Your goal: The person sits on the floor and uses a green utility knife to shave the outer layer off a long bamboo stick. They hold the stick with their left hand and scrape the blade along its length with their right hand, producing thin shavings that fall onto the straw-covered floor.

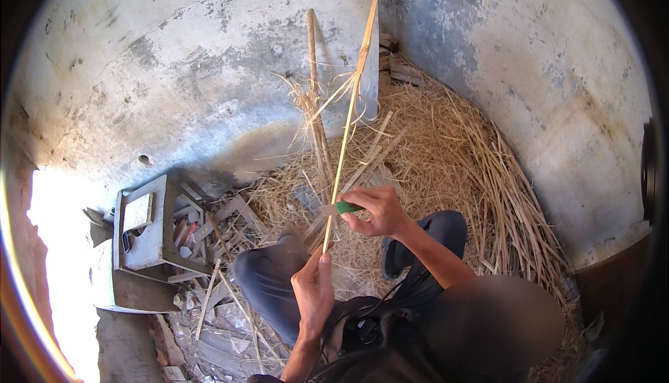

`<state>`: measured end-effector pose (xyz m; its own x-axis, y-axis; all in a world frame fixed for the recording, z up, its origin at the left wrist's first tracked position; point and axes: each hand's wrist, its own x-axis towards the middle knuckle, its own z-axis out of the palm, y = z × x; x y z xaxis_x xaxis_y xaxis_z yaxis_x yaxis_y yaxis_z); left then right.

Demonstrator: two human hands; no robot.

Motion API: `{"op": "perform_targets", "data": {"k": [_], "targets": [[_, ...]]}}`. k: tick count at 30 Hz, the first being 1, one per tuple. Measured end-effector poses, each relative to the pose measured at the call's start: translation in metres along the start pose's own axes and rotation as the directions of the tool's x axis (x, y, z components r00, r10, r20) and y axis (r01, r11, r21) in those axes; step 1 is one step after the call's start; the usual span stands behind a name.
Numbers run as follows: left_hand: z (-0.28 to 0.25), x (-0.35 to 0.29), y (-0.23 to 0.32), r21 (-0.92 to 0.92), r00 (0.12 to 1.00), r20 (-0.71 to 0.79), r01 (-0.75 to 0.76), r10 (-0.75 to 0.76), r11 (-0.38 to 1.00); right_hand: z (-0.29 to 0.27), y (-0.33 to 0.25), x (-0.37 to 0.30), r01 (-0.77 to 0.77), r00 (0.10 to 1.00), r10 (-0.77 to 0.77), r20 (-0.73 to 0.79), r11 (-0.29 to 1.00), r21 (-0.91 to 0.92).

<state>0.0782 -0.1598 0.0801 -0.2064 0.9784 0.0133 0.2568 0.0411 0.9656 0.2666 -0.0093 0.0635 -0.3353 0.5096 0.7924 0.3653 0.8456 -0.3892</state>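
My left hand (313,292) is closed round the lower end of a long, thin, pale wooden stick (346,132). The stick slants up and away from me, wider and flatter at its far end. Curled shavings hang from it about two thirds of the way up. In my right hand (380,210) is a knife (347,207) with a green handle, gripped between thumb and fingers. Its short blade lies across the stick, a little above my left hand.
A thin upright pole (313,69) with shavings caught on it leans against the wall (209,55). Straw-like shavings (432,153) cover the floor, with a bundle of long strips (519,188) at right. A small grey wooden table (150,233) stands at left among scraps.
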Motion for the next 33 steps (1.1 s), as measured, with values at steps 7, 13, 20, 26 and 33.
{"op": "perform_targets", "data": {"k": [7, 13, 20, 26, 33], "targets": [[-0.003, 0.0, 0.004, -0.026, 1.0, 0.018, 0.008, -0.008, 1.0, 0.0, 0.003, 0.0, -0.006, 1.0, 0.006, 0.007, 1.0, -0.028], [-0.006, -0.002, -0.002, -0.061, 0.999, 0.028, 0.024, -0.023, 0.998, -0.001, 0.001, 0.004, 0.018, 1.0, -0.018, -0.005, 0.998, -0.057], [-0.013, -0.012, -0.011, 0.009, 0.993, 0.083, 0.085, -0.086, 0.996, 0.002, 0.049, -0.01, -0.19, 0.975, 0.185, -0.12, 0.981, -0.032], [-0.022, -0.032, -0.02, 0.015, 0.985, 0.106, 0.132, -0.133, 0.991, -0.026, 0.046, 0.006, -0.268, 0.96, 0.243, -0.138, 0.941, -0.208], [-0.037, -0.054, -0.028, 0.068, 0.991, 0.087, 0.1, -0.106, 0.993, -0.032, 0.054, 0.01, -0.275, 0.949, 0.229, -0.216, 0.938, -0.211]]}}
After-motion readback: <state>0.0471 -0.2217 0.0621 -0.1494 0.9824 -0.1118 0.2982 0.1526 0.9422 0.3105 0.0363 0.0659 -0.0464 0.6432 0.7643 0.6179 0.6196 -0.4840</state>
